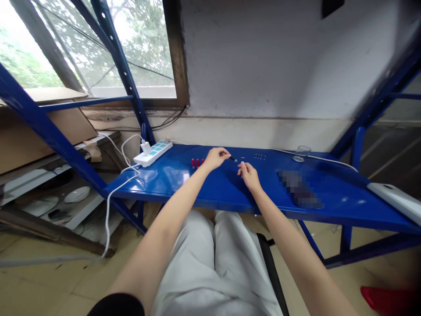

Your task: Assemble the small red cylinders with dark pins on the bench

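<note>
the glossy blue metal counter (171, 180) carries a white power strip (153, 153) at its far left and a clear drinking glass (301, 153) at its far right. near the middle the left hand (215, 158) pinches a thin black stick-like tool (233, 158) between thumb and fingertips, and the right hand (249, 174) rests just beside it, fingers curled together; i cannot tell whether it grips anything. small red pieces (196, 163) stand just left of the left hand, and a row of tiny dark bits (259, 156) lies beyond the right hand.

Blue metal shelf (345, 197) stands against white wall (263, 57) beside daylit window (148, 39).
</note>
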`<state>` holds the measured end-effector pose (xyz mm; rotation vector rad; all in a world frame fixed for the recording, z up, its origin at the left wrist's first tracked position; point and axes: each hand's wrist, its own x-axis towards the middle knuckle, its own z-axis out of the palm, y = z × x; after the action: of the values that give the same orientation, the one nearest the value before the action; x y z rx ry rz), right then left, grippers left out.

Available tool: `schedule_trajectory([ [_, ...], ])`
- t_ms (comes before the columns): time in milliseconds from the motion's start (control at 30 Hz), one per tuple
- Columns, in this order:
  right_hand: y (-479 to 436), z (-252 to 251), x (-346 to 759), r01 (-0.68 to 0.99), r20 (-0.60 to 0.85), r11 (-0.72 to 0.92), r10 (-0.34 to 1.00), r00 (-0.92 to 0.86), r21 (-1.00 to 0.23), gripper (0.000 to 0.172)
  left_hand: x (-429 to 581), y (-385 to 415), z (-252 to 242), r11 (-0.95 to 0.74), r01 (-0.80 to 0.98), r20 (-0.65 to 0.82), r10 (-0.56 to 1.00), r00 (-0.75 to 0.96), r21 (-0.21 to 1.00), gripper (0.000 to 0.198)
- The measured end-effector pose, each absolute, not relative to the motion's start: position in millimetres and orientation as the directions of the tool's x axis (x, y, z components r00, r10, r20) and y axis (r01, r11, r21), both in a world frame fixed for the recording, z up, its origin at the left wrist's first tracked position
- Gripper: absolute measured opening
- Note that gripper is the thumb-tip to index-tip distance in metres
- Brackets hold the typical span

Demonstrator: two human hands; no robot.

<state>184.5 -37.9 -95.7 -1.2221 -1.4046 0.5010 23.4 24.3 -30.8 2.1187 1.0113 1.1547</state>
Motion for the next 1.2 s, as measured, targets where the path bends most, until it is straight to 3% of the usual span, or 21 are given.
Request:
schedule_trajectory([
  [100, -38, -96, 185, 0.418, 0.461, 0.357, 0.869, 0.179, -0.835, 0.046, 15, 43, -13, -0.605, 0.608, 0.380, 0.796, 0.471, 0.514, 0.009],
  [200, -38, -96, 186, 0.460, 0.463, 0.353, 0.873, 0.151, -0.815, 0.043, 8, 51, -11, -0.619, 0.713, 0.283, 0.785, 0.551, 0.329, 0.013],
  [433, -37, -96, 185, 0.492, 0.462, 0.339, 0.873, 0.153, -0.802, 0.039, 1, 52, -24, -0.610, 0.780, 0.214, 0.788, 0.577, 0.142, 0.020],
  [667, -39, -95, 186, 0.499, 0.463, 0.338, 0.874, 0.147, -0.798, 0.040, 2, 50, -21, -0.598, 0.797, 0.174, 0.797, 0.579, 0.085, 0.023],
  [1200, -40, -94, 185, 0.512, 0.460, 0.332, 0.877, 0.143, -0.793, 0.041, 6, 45, -17, -0.588, 0.803, 0.133, 0.808, 0.574, 0.100, 0.024],
])
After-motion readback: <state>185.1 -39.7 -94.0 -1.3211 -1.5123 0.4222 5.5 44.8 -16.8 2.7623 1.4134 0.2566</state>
